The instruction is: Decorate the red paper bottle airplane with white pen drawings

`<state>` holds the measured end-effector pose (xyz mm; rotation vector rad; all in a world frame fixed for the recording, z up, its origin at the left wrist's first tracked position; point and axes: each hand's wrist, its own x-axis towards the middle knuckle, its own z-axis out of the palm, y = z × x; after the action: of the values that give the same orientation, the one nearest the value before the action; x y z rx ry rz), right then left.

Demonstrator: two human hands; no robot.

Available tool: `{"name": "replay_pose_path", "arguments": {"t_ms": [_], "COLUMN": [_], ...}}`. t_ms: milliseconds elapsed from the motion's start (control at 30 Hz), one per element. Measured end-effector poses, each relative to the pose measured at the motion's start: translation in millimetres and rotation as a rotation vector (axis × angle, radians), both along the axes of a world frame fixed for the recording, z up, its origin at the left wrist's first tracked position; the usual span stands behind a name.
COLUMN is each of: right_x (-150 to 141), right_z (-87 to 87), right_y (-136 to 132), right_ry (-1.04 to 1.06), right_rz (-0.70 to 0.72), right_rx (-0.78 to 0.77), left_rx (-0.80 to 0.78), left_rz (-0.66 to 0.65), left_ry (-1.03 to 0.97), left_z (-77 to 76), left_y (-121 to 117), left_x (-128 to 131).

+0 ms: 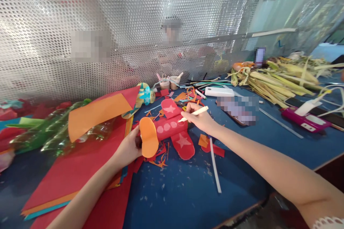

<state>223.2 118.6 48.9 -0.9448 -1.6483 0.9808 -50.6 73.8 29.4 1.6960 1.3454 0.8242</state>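
Note:
A red toy airplane [163, 127] of craft foam or paper lies across the middle of the blue table. Pale circles run in a row along its body, and each red wing [183, 145] bears a pale star. An orange rounded piece [149, 137] sits at its left end. My left hand [132, 144] grips that end from behind the orange piece, some fingers hidden. In my right hand [199, 116] is a cream-coloured marker pen [197, 112], pinched between the fingers, its tip at the last circle on the body.
Coloured sheets [72, 171] and green plastic bottles [53, 132] lie on the left. Scraps surround the airplane. Rightward are a white glue gun [219, 91], a phone [236, 111], dry husks [279, 78] and a magenta power strip [306, 118]. A perforated metal panel [129, 14] stands behind.

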Motion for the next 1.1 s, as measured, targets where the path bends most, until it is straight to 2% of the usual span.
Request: {"name": "replay_pose_path", "arguments": {"t_ms": [433, 867, 1100], "right_x": [-1.8, -1.5, -1.1], "right_z": [-1.2, -1.8, -1.9], "right_y": [-0.2, -0.9, 0.9], "right_ry": [-0.004, -0.007, -0.031], "right_rz": [-0.023, -0.022, -0.034], "right_rx": [0.027, 0.021, 0.048], "left_rx": [0.057, 0.019, 0.049], "left_rz": [0.036, 0.014, 0.022], "left_ry": [0.081, 0.031, 0.09], "left_z": [7.6, 5.3, 5.4], "left_y": [-0.9, -1.4, -1.6], "left_x": [3.4, 2.5, 0.5]}}
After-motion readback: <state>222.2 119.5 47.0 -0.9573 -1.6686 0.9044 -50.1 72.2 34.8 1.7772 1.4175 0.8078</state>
